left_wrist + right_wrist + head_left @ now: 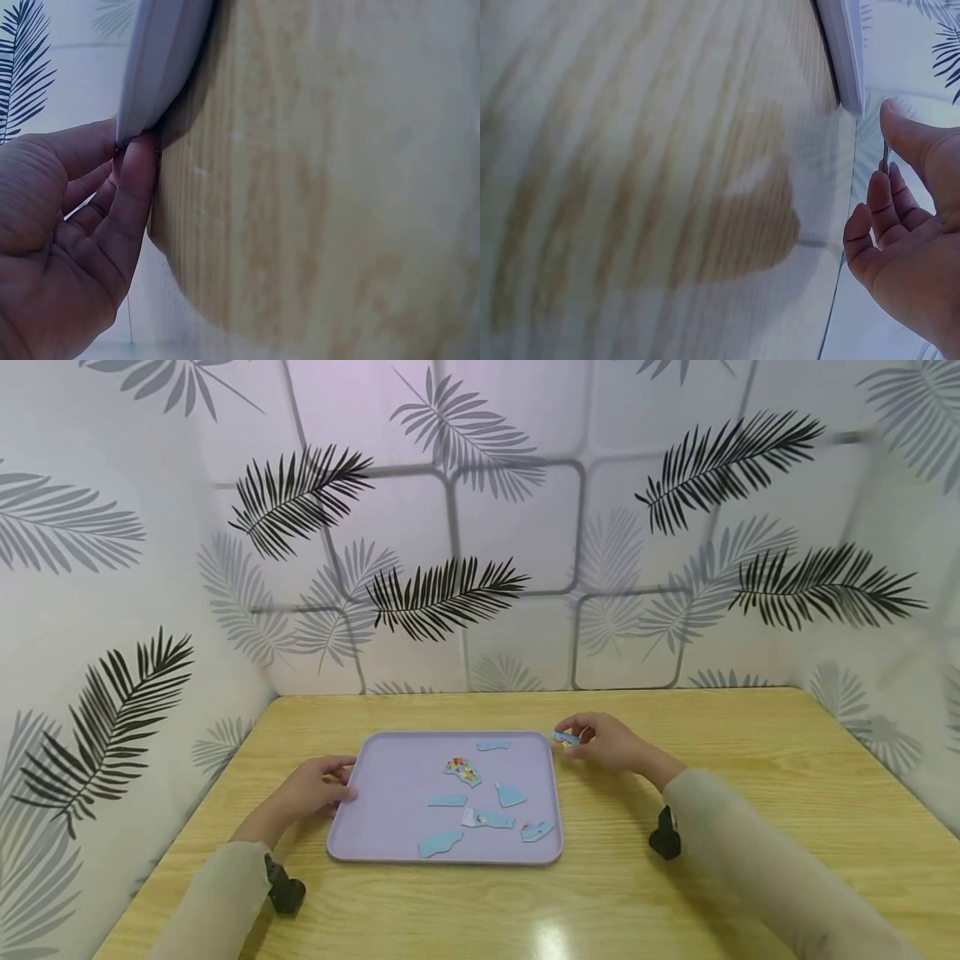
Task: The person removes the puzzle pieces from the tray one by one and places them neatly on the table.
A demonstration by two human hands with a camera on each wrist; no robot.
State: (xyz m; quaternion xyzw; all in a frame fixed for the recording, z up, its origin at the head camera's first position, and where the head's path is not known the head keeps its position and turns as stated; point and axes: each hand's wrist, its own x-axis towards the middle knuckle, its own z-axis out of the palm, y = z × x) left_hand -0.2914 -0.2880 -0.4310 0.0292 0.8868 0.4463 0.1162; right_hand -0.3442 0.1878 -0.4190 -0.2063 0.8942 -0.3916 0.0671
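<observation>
A lilac rectangular tray [386, 777] lies on the wooden table, with several flat, irregular light blue pieces on its middle and right side. One of them, a piece with colourful print [462, 771], lies near the tray's centre. My left hand [315, 787] pinches the tray's left edge between thumb and fingers; the left wrist view shows the fingertips at the rim [154, 67]. Just past the tray's right far corner, my right hand [606, 743] holds a light blue printed piece [566, 738] between thumb and fingertips. In the right wrist view only the thin edge of that piece [886, 157] shows.
The wooden table [450, 910] reaches back to a wall [510, 643] with a leaf pattern. On the left stands another patterned wall [97, 610]. A black wrist camera [285, 887] hangs under the left sleeve, and another camera [665, 835] under the right.
</observation>
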